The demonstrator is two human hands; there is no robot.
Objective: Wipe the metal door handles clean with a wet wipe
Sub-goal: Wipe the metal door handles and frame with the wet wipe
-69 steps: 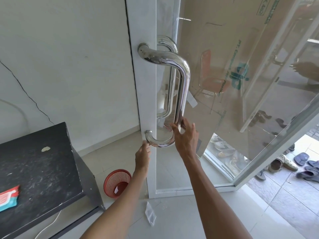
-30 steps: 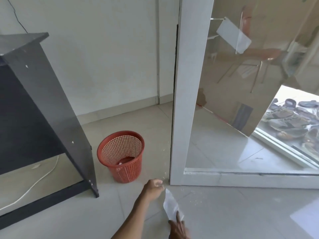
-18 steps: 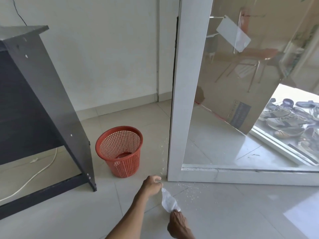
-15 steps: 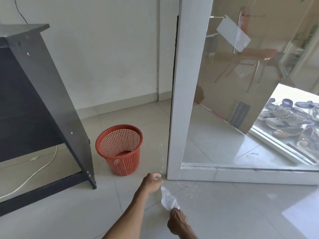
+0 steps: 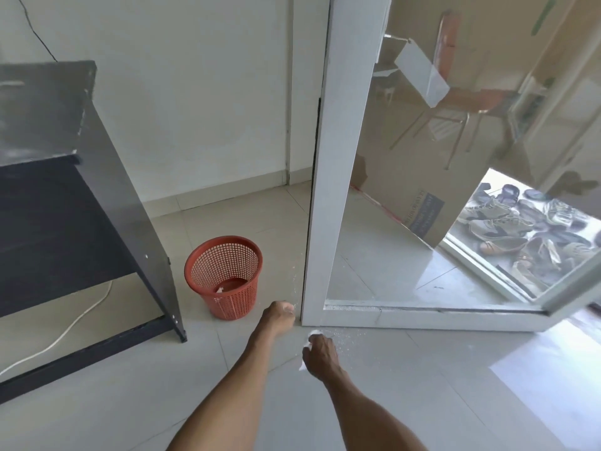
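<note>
Holding a crumpled white scrap (image 5: pixel 309 339), my right hand (image 5: pixel 320 356) is curled closed over it low above the floor tiles (image 5: pixel 422 402); only small white edges show past my fingers, so I cannot tell whether it is the wet wipe or its torn wrapper. My left hand (image 5: pixel 279 317) is just to the left of my right and slightly ahead of it, also closed into a loose fist, with a trace of white at the fingertips; whether it holds anything I cannot tell.

The metal door handles are not in view. They would sit well above both hands, on the white door frame (image 5: pixel 338 190) whose lower corner stands immediately ahead of my left knuckles. No reading of their surface condition is possible from here.

Ahead and to the left of my left hand stands a red mesh waste basket (image 5: pixel 224 278), near but not touching. Farther left is a black desk (image 5: pixel 65 196).

Assessment: with both hands at floor level beside the basket, the work appears to be either at disposal of waste or at preparation of the wipe. I judge that the handles cannot be confirmed clean, and any remaining wiping requires rising to handle height.
</note>
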